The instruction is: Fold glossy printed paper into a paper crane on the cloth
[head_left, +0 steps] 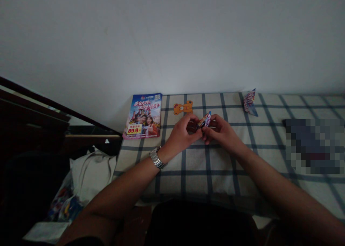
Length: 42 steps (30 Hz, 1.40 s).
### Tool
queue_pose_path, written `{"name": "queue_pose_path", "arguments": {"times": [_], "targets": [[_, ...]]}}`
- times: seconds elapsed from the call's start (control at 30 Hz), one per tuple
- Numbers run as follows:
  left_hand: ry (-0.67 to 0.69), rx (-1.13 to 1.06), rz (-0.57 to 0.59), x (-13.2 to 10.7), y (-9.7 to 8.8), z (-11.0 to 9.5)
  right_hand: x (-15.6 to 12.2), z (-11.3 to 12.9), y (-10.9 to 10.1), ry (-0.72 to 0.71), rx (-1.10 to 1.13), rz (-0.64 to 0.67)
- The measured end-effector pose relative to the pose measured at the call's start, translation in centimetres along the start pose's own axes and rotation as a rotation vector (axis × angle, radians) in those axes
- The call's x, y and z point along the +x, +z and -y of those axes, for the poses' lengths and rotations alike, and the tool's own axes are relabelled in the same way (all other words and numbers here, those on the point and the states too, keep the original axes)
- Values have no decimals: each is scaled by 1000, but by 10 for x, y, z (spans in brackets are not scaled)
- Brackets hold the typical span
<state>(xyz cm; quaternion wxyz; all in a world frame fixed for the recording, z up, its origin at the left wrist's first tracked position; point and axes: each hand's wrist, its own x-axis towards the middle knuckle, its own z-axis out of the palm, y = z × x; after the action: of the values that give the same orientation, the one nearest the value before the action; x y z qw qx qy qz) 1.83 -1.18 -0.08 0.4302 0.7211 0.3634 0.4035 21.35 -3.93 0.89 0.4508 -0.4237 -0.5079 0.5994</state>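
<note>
A small folded paper piece [205, 121] is pinched between the left hand [183, 131] and the right hand [221, 131], each grip clenched on it, just above a checked cloth [188, 170]. A second folded paper piece [249, 102] is left standing farther off; a teddy-bear cutout [183, 108] lies beside a brochure [142, 115].

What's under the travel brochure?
The travel brochure lies on the corner of the checked cloth, which shows along its edges; anything directly beneath it is covered.
</note>
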Motion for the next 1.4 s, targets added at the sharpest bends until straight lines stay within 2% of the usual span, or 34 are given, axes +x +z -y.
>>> {"name": "queue_pose_path", "arguments": {"times": [0.37, 0.63, 1.4], "targets": [[-2, 54, -8, 0, -1, -7, 0, -4, -3, 8, -33, -14], [-14, 66, -19, -1, -2, -7, 0, -2, -1, -37, -62, -19], [-43, -14, -19, 0, -1, -6, -1, 0, -2, -49, -150, 4]]}}
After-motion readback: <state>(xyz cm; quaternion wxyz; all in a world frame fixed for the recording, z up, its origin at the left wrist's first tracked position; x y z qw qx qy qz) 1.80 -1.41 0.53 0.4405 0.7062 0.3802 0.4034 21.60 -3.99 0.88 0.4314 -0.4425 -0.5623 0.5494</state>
